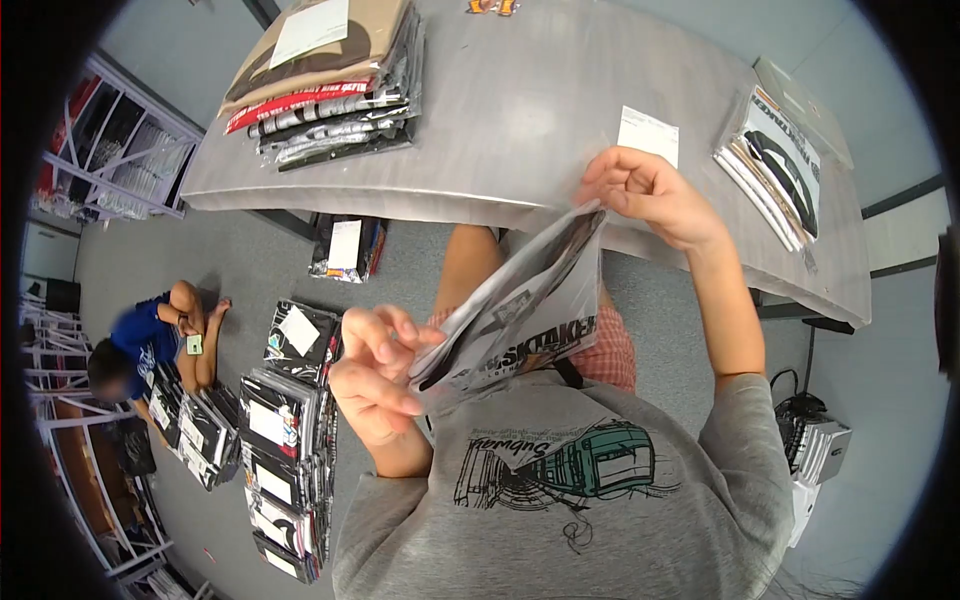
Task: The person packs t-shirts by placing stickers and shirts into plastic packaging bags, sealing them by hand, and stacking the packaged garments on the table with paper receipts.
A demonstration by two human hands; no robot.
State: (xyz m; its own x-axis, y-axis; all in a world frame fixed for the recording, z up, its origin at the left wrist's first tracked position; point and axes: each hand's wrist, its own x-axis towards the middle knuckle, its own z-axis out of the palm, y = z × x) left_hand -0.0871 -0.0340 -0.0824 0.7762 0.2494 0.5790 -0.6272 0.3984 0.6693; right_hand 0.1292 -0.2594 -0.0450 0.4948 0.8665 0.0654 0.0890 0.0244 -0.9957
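Note:
A folded garment in a clear plastic bag (pixel 545 335) is tilted in front of my chest, with big dark letters ending in "SKTAKER" on its pale face. My left hand (pixel 372 372) grips its lower left end between thumb and fingers. At its upper right corner, my right hand (pixel 650 195) pinches the plastic near the table edge. Just beyond that hand, a white paper slip (pixel 648 135) lies on the grey table (pixel 500 120).
Bagged garments are stacked on the table at left (pixel 330 90) and right (pixel 770 165). Several floor stacks (pixel 275 470) stand to my left, with one bagged bundle (pixel 345 248) under the table. A person in blue (pixel 145 335) sits beside more stacks near shelving (pixel 130 140).

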